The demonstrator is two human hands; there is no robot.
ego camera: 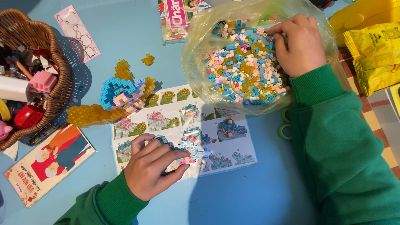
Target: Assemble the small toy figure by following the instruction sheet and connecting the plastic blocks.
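Note:
My left hand (151, 166) rests on a printed instruction sheet (183, 112) and pinches a small stepped assembly of pale blue, pink and white bricks (189, 152). My right hand (298, 43) reaches into a clear plastic bag (200, 46) full of loose tiny bricks (246, 68) in blue, pink, yellow and white, its fingertips closed among the pieces near the bag's far rim. A partly built model (121, 93) of blue, pink and clear yellow bricks lies on the blue table beside the sheet's upper left corner. Both arms wear green sleeves.
A wicker basket (56, 75) with toys and pens stands at the left. A pink sticker sheet (77, 33), a booklet (48, 164), a magazine (179, 16) and yellow snack packets (375, 54) lie around. A loose yellow brick cluster (147, 59) lies on the table, and green scissor handles (284, 127) peek from under my right sleeve.

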